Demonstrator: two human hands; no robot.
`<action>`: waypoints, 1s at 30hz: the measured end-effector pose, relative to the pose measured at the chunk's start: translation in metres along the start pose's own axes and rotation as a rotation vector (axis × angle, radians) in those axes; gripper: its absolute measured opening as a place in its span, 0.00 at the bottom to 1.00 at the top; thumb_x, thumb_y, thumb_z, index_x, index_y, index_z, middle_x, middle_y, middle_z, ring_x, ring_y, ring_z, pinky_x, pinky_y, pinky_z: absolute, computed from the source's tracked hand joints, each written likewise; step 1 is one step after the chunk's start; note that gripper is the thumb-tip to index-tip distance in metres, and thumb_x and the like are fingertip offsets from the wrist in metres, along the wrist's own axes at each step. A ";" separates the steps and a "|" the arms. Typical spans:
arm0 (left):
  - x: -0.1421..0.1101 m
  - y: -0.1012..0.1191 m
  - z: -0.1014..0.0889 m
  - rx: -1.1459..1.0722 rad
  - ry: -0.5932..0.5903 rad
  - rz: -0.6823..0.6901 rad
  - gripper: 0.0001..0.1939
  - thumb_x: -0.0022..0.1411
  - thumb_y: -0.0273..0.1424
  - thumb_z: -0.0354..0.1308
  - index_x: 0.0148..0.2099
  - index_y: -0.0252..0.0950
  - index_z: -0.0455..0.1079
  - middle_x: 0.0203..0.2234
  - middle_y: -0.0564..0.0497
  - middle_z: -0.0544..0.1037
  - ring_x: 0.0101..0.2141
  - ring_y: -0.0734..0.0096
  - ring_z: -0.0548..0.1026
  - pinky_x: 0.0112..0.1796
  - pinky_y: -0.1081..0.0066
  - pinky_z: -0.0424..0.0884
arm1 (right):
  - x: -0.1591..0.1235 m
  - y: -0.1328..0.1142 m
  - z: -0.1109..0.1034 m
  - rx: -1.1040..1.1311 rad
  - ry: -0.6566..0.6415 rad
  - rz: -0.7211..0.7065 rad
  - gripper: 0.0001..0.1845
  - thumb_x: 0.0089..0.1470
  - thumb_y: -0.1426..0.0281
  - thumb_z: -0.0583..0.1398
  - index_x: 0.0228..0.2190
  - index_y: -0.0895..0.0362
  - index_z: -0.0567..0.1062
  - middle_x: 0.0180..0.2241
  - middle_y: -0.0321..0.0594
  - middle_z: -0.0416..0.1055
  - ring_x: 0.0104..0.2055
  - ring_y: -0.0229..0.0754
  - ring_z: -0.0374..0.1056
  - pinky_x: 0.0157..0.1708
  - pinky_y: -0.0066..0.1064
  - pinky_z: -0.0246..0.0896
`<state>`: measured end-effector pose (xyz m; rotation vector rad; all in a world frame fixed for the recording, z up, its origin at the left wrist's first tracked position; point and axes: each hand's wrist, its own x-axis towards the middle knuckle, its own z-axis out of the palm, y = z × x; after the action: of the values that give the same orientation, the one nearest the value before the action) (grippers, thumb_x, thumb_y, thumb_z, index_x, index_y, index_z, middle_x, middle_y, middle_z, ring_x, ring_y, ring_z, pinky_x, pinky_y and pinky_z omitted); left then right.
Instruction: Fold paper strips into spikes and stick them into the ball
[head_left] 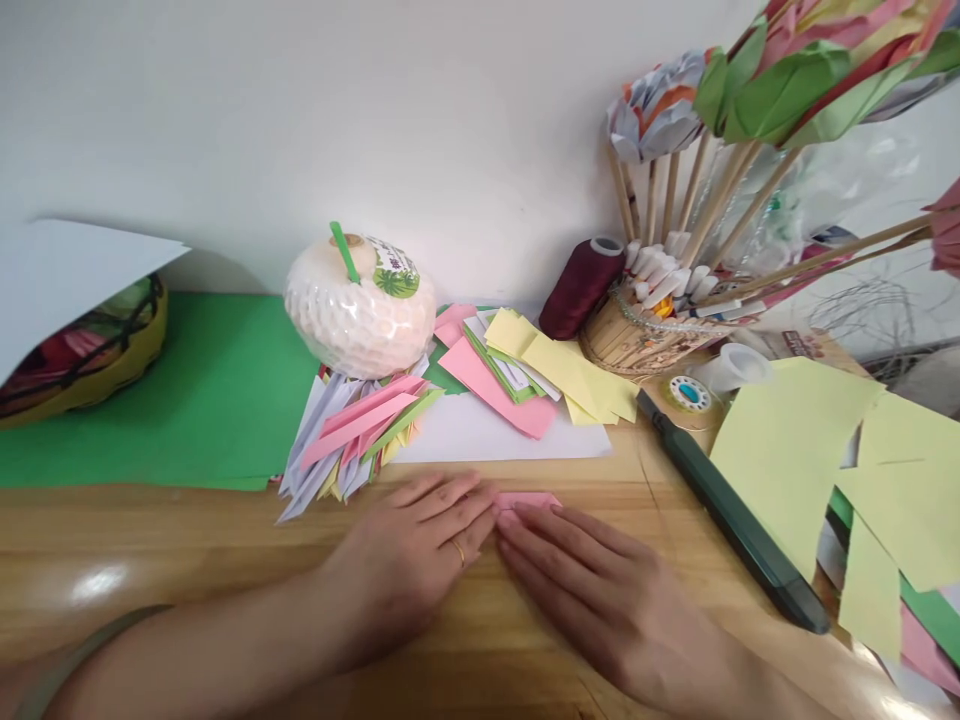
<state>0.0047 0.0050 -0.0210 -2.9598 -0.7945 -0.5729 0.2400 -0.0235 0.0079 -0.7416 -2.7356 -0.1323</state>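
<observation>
A small folded strip of pink paper (pixel 529 499) lies flat on the wooden table, mostly covered by fingers. My left hand (pixel 420 545) rests palm down at its left end, fingers stretched out and a ring on one of them. From the right, my right hand (pixel 592 585) presses its straight fingertips onto the paper. Just beyond my left hand is a pile of folded paper strips (pixel 360 435) in white, pink, green and yellow. Behind the pink strip, loose pink sheets (pixel 499 385) and yellow sheets (pixel 574 370) lie on white paper (pixel 480 435).
A wrapped coconut (pixel 360 310) with a green straw stands by the wall. A maroon thread spool (pixel 581 288) leans near a basket (pixel 645 335) of sticks with paper flowers. On the right lie a dark green cutter (pixel 735 510) and yellow paper (pixel 795 450). Green sheets (pixel 217 390) spread left.
</observation>
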 end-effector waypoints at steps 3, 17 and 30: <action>-0.001 -0.009 -0.006 -0.059 -0.142 0.034 0.24 0.60 0.20 0.44 0.59 0.26 0.59 0.55 0.43 0.68 0.56 0.63 0.65 0.54 0.65 0.61 | 0.001 -0.002 0.003 -0.003 0.016 0.067 0.17 0.62 0.73 0.51 0.49 0.64 0.72 0.54 0.43 0.67 0.58 0.47 0.60 0.55 0.38 0.61; -0.001 -0.026 -0.017 -0.035 -0.314 0.178 0.22 0.69 0.28 0.44 0.63 0.33 0.53 0.60 0.48 0.61 0.60 0.62 0.57 0.58 0.62 0.51 | 0.002 -0.005 0.005 0.022 -0.010 0.182 0.19 0.61 0.71 0.52 0.52 0.63 0.69 0.56 0.41 0.63 0.58 0.48 0.60 0.52 0.36 0.65; -0.002 -0.020 -0.014 0.074 -0.234 0.216 0.19 0.67 0.28 0.48 0.59 0.33 0.61 0.57 0.46 0.66 0.56 0.62 0.65 0.56 0.63 0.56 | -0.009 -0.012 0.006 -0.146 0.072 0.199 0.16 0.60 0.75 0.52 0.46 0.64 0.75 0.50 0.45 0.70 0.54 0.49 0.65 0.49 0.37 0.66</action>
<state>-0.0116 0.0201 -0.0099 -3.0242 -0.4831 -0.1850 0.2392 -0.0369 -0.0008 -1.0228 -2.5869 -0.3101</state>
